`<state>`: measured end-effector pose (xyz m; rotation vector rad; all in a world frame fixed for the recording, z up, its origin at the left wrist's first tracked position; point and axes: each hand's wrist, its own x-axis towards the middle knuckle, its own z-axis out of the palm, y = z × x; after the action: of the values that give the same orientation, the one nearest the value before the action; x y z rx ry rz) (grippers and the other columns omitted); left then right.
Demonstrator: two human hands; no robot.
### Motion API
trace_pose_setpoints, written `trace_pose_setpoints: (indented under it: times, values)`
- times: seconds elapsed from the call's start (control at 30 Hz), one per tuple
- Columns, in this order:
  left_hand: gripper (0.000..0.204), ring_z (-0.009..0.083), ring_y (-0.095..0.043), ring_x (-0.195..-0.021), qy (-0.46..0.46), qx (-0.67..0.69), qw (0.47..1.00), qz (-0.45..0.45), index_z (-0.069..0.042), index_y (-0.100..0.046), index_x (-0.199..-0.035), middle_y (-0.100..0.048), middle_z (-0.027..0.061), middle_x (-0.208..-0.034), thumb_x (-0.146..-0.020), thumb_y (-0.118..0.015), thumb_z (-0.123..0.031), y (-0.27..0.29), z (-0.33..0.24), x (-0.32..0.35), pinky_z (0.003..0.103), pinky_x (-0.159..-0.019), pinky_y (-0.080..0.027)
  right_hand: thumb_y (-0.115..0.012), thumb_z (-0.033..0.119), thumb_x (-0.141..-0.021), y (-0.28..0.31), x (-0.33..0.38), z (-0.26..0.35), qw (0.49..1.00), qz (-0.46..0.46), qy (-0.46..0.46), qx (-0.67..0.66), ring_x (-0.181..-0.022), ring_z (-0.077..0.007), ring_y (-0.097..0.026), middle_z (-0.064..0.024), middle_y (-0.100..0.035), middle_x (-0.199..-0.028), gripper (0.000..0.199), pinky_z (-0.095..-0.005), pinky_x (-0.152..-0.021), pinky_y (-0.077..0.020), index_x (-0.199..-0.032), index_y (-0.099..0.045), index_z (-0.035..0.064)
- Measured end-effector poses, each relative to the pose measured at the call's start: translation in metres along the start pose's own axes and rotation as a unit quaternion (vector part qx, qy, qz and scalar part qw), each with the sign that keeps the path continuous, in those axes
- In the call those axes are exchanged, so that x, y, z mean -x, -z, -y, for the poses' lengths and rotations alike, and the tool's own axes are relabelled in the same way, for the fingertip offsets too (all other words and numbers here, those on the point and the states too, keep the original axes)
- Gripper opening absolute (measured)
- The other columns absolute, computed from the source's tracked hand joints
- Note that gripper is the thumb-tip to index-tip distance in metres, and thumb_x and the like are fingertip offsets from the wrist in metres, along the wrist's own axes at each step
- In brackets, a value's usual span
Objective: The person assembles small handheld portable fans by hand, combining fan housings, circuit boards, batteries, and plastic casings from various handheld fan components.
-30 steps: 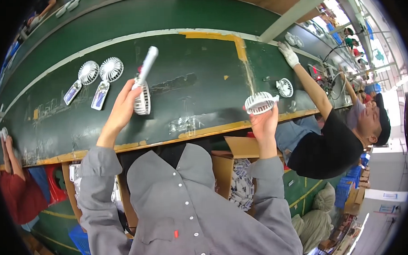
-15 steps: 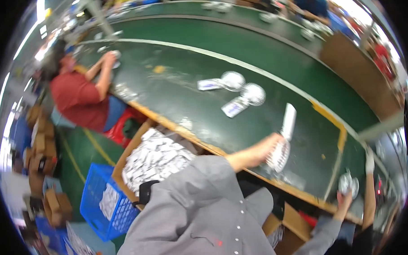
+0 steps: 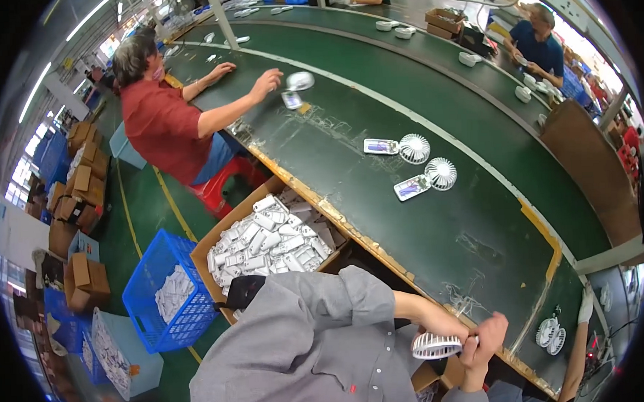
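Note:
Both my hands meet at the near edge of the green belt (image 3: pixel 422 219), low in the head view. My left hand (image 3: pixel 448 325) and my right hand (image 3: pixel 488 335) are closed around one small white fan (image 3: pixel 435 346), whose round grille lies flat and points toward my grey shirt. The fan's handle is hidden between my fingers. Two more white fans, one (image 3: pixel 414 148) behind the other (image 3: pixel 441 173), lie farther out on the belt, each with a flat handle pointing left.
An open cardboard box (image 3: pixel 266 235) full of white parts stands under the belt's edge, next to a blue basket (image 3: pixel 165 291). A co-worker in red (image 3: pixel 163 125) reaches for a fan (image 3: pixel 300 80). A gloved hand (image 3: pixel 587 305) is near two fans (image 3: pixel 550 331) on the right.
My head has turned far to the left. My hands came off the belt and now meet at its near edge on a single fan; the long white handle is out of sight.

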<state>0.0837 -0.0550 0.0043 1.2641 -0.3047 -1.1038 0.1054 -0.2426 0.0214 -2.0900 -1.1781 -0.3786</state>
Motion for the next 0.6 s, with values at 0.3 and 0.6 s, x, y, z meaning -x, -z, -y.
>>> trace_pose_setpoints:
  times: [0.3, 0.6]
  values:
    - [0.045, 0.0173, -0.061, -0.072, 0.036, -0.154, 0.987, -0.002, -0.002, -0.071, -0.088, -0.067, 0.0100, -0.077, -0.084, -0.058, -0.045, 0.019, 0.020, 0.028, 0.034, -0.064, -0.046, -0.058, 0.014, -0.071, 0.008, 0.007, 0.043, 0.869, 0.201, -0.332, -0.307, -0.056, -0.0091, -0.047, -0.0045, -0.050, -0.061, 0.021, -0.0250, -0.050, -0.0329, -0.086, -0.055, -0.0013]
    - [0.053, 0.0337, -0.067, -0.076, -0.005, -0.467, 0.877, -0.116, -0.007, -0.073, -0.080, -0.070, 0.0172, -0.076, -0.072, -0.059, -0.058, 0.004, -0.009, 0.066, 0.042, -0.068, -0.052, -0.050, 0.040, -0.074, -0.012, 0.033, 0.020, 0.782, 0.285, -0.377, -0.406, -0.060, -0.0156, -0.055, -0.0078, -0.058, -0.063, 0.046, -0.0261, -0.058, -0.0406, -0.069, -0.058, -0.0052]
